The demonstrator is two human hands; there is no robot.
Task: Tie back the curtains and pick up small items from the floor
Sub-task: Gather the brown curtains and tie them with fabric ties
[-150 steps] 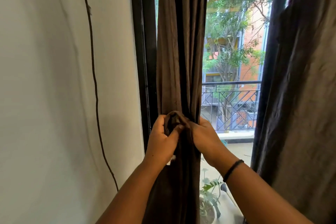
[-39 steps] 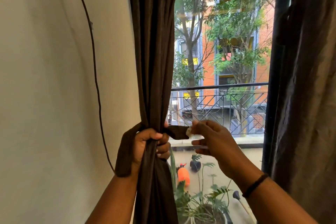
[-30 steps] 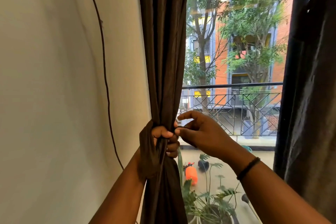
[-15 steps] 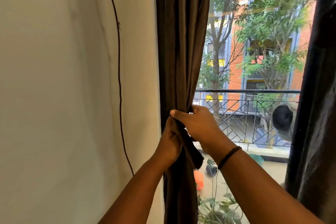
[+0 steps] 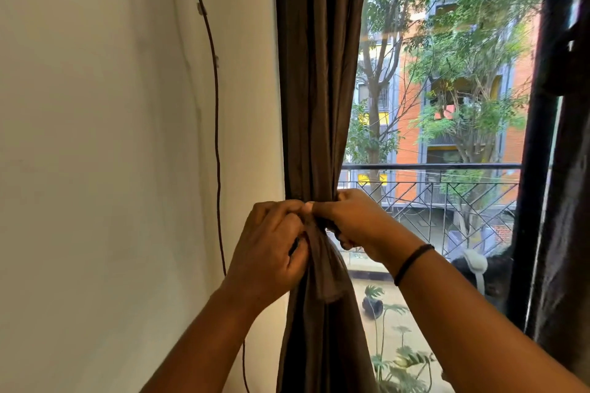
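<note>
— Position of the dark brown pleated fabric curtain [image 5: 319,89]?

— It is being held gathered beside the cream wall [image 5: 111,137], at the window's left edge. A matching brown fabric tie-back strip [image 5: 325,268] is now being wrapped round the bundle; a second ago its end was being held clear to the right.

— Hands?

— The left hand [image 5: 271,249] is being kept curled on the gathered folds and strip. The right hand [image 5: 357,223] is pinching the strip at the waist.

— Progress?

— Fastening is judged nearly complete. The dark curtain on the right [image 5: 565,201] is hanging untied; floor items are not being shown.

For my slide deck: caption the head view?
Left hand and right hand grip the tieback around the gathered brown curtain.
</note>
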